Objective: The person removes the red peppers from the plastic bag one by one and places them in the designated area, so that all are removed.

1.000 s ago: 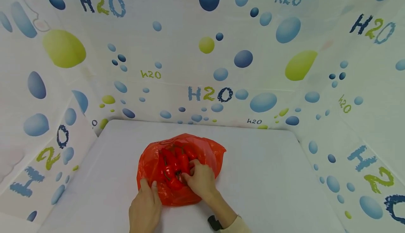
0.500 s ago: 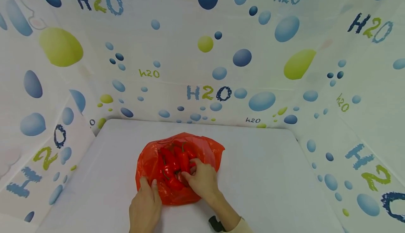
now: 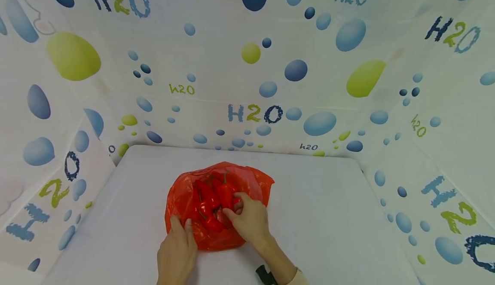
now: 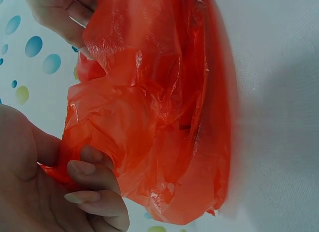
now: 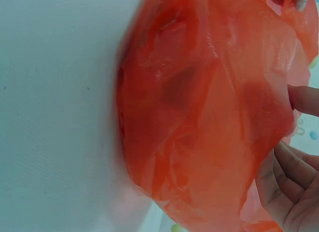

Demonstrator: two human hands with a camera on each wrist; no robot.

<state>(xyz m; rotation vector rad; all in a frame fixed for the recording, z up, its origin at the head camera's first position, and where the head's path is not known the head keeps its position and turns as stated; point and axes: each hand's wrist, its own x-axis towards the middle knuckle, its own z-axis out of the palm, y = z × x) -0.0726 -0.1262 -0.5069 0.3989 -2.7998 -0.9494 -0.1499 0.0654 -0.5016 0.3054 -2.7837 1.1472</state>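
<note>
An open red plastic bag (image 3: 179,194) lies on the white table in the head view, with several glossy red peppers (image 3: 207,197) inside. My left hand (image 3: 177,248) pinches the bag's near left rim; in the left wrist view a fold of the film (image 4: 55,174) sits between thumb and curled fingers. Reaching over the near right rim, my right hand (image 3: 252,221) holds one red pepper (image 3: 225,192) by its lower end, stem pointing away from me. Red film hides most of that pepper in the right wrist view, where the thumb (image 5: 305,100) shows at the bag's edge.
The white table (image 3: 317,207) extends on both sides of the bag. Walls of printed sheet (image 3: 216,61) with blue and green drops enclose its back and sides. A black device (image 3: 266,274) sits at my right wrist by a pale sleeve (image 3: 299,277).
My right hand has shifted slightly to the right, and the pepper at its fingers has lifted and turned a little among the others. The left hand stays at the bag's rim.
</note>
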